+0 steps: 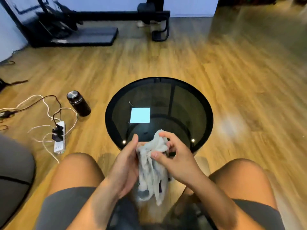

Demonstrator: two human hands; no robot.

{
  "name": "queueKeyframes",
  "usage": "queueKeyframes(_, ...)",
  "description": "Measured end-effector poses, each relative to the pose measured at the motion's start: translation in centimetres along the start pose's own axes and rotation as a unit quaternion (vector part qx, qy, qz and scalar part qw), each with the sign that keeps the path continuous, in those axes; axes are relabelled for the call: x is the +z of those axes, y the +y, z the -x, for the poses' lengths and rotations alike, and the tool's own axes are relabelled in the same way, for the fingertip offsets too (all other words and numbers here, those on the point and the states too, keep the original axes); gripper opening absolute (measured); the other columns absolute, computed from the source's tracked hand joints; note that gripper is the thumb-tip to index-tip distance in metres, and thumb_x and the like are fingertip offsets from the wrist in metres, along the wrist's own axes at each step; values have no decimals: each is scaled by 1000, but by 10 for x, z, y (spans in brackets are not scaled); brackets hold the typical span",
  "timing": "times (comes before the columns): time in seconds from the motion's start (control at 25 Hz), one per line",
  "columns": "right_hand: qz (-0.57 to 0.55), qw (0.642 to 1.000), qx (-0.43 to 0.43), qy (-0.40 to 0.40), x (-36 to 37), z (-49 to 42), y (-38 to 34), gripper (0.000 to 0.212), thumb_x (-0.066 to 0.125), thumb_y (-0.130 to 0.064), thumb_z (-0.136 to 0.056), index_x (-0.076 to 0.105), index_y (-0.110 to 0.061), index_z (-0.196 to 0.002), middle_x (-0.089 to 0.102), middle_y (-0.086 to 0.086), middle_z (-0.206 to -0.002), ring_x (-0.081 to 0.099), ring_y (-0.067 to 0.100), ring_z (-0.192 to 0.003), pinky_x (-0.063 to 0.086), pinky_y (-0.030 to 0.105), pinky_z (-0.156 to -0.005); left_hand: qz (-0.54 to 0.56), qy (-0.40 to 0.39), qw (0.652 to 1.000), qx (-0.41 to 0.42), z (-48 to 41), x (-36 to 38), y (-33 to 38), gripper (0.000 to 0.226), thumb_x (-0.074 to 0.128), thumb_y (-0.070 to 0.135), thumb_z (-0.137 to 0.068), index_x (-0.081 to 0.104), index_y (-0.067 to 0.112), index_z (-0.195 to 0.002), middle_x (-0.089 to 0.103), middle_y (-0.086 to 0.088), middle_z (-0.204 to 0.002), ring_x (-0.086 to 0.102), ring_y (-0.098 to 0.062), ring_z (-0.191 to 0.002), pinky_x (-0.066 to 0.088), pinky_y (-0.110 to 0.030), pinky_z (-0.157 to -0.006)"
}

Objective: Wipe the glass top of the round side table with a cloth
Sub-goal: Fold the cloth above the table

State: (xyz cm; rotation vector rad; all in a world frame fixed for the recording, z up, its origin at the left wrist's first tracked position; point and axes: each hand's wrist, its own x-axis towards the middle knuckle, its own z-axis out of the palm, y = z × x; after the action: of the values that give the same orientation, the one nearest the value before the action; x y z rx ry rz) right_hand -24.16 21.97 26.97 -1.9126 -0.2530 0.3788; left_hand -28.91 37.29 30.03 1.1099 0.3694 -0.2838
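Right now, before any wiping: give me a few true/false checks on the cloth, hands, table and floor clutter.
1. Both the left hand and the right hand are on the cloth. True.
2. The cloth lies spread flat on the glass top. False: it is bunched between the hands at the near rim and hangs down between the knees.
3. A black bottle stands on the glass top. False: it stands on the floor, left of the table.
4. A white power strip with cables plugged in lies on the floor to the left. True.
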Motion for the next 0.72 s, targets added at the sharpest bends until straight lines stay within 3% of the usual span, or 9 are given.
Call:
queueKeyframes(0.16,-21,996,-62,55,-3,29,-7,40,71,-21,-81,64,-38,-116,64,-6,-113,62,9,-104,54,31,-90,-162,65,981,80,23,6,-9,27,71,37,-82,75,18,-101,75,-11,-101,70,-28,-101,56,-40,-86)
queueKeyframes(0.28,-78,991,-77,79,-8,41,-22,39,66,-8,-86,67,-35,-114,71,-11,-110,66,5,-103,55,27,-88,-300,70,938,162,34,14,-4,10,76,31,-82,75,22,-86,75,-5,-82,71,-28,-81,57,-45,-73)
queueKeyframes(0.36,-95,987,-78,100,-14,43,-31,31,64,-6,-88,72,-30,-105,74,-10,-101,68,3,-96,55,26,-81,-316,89,925,188,38,17,6,12,73,25,-84,70,17,-77,70,-5,-72,64,-27,-65,51,-39,-55)
queueKeyframes(0.44,-123,984,-35,121,-24,40,-35,30,58,-4,-87,75,-28,-93,74,-7,-95,68,11,-94,58,38,-82,-301,89,927,204,40,18,20,16,70,20,-85,63,11,-74,62,-4,-67,56,-19,-61,43,-26,-48)
queueKeyframes(0.48,-147,982,-12,119,-28,38,-36,27,57,-8,-86,75,-28,-90,73,-4,-95,67,16,-97,57,45,-87,-306,80,923,219,40,18,28,19,70,20,-83,60,8,-73,58,-3,-66,53,-16,-61,41,-23,-49)
queueKeyframes(0.56,-143,986,-8,82,-34,34,-36,18,61,-34,-80,72,-30,-94,71,-2,-102,65,19,-102,53,50,-94,-342,43,907,241,38,18,46,19,66,23,-77,57,7,-72,54,1,-65,50,-11,-61,40,-24,-54)
queueKeyframes(0.64,-93,995,-24,14,-36,34,-35,44,71,-55,-67,67,-32,-105,71,-5,-105,68,15,-100,57,42,-89,-389,1,891,233,36,18,63,17,64,24,-73,58,8,-73,54,1,-66,49,-12,-63,39,-30,-62)
queueKeyframes(0.72,-26,999,-43,-18,-42,31,-32,44,82,-45,-67,67,-28,-105,73,-4,-100,70,14,-93,59,37,-82,-420,-53,882,207,34,17,84,14,65,22,-73,60,10,-75,56,-2,-69,51,-15,-66,39,-32,-64)
